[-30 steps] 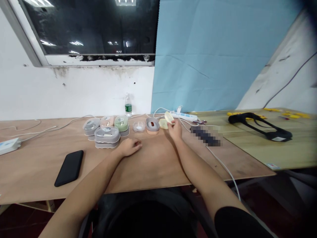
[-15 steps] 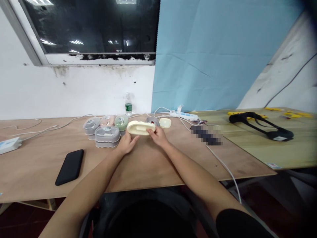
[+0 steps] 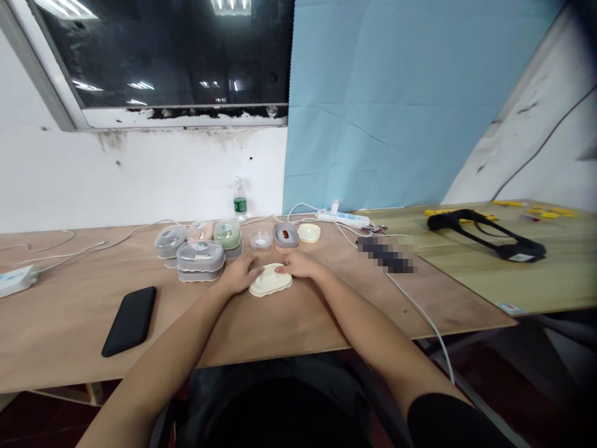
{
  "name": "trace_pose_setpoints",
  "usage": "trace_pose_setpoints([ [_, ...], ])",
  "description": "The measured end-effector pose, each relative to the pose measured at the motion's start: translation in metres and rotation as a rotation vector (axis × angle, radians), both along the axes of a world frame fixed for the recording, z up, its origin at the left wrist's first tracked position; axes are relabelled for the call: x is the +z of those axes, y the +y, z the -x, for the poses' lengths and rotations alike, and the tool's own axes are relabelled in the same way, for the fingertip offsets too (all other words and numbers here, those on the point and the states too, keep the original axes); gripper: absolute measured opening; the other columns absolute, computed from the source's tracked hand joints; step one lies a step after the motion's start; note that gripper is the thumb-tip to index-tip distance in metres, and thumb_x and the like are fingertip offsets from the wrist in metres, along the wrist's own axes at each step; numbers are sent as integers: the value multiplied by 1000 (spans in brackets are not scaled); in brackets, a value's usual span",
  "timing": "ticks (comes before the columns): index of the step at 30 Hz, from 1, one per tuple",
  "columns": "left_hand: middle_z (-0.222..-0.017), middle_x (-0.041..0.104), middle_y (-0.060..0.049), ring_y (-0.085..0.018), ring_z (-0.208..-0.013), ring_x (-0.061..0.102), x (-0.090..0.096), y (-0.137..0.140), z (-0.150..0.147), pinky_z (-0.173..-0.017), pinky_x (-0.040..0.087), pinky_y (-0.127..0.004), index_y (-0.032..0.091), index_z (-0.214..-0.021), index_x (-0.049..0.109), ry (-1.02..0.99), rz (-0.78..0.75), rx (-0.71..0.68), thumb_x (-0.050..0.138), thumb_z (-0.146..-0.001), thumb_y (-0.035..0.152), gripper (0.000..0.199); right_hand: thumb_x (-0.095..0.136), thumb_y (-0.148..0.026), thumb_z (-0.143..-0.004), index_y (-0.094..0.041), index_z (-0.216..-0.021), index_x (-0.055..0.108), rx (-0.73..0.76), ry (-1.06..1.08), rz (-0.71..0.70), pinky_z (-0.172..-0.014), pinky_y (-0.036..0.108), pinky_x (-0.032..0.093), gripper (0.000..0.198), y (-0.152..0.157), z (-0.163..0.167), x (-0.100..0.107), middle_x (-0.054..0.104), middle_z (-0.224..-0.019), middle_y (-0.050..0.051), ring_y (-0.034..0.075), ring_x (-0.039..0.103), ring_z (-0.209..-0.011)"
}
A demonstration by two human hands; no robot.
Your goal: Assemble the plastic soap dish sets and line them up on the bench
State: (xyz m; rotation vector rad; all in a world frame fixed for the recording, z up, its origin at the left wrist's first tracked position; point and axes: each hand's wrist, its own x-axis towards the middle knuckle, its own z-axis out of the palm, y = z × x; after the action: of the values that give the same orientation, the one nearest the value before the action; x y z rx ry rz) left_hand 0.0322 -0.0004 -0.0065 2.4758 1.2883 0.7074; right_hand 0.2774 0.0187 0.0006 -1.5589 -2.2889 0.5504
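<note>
A cream plastic dish with a wavy rim (image 3: 271,280) lies low on the brown table, in front of me. My left hand (image 3: 240,274) grips its left end, thumb resting on top. At the far right edge, my right hand (image 3: 301,266) holds it with the thumb over the rim; its other fingers are partly hidden. Just beyond the hands are a clear shallow dish (image 3: 260,239), a grey box with a brown oval window (image 3: 286,236) and a small cream tray (image 3: 308,233).
Several lidded boxes, one grey (image 3: 200,256) and one green (image 3: 227,233), cluster at the left. A black phone (image 3: 129,321) lies nearer me. Behind stand a water bottle (image 3: 239,202) and a power strip (image 3: 342,217) with cables. A black headset strap (image 3: 485,233) rests at right.
Both hands have brought the cream dish down and nearer, from a tilted position above the table to lying flat. The clear dish and the grey box behind it now show fully.
</note>
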Motion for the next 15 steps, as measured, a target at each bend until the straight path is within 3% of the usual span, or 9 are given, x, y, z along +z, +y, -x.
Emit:
trace_pose_setpoints([
  [4,-127,57,-13,-28,-113,54,2,-2,2,-96,43,-40,16,-131,50,9,9,-103,54,-79,63,70,60,-60,-75,-20,-49,53,-145,31,-232,-49,25,26,48,3,0,0,49,-46,-2,11,42,-47],
  [8,-130,55,-13,-32,-121,49,3,-6,-1,-101,39,-45,17,-133,48,67,12,-166,66,-67,66,84,55,-48,-82,-21,-68,60,-365,168,-484,-55,25,34,31,5,-1,1,60,-64,0,14,52,-59],
  [11,-137,50,-13,-32,-124,47,2,-6,-3,-103,37,-46,18,-141,38,23,13,-148,67,-70,61,88,57,-36,-81,-21,-90,64,-357,248,-582,-69,27,43,19,8,-5,0,65,-87,4,17,59,-78],
  [15,-142,45,-13,-32,-127,45,-1,-4,0,-106,35,-47,18,-145,32,11,20,-148,62,-78,50,81,56,-28,-83,-23,-117,59,-222,260,-569,-83,31,46,35,14,-11,-8,60,-115,7,20,58,-99],
])
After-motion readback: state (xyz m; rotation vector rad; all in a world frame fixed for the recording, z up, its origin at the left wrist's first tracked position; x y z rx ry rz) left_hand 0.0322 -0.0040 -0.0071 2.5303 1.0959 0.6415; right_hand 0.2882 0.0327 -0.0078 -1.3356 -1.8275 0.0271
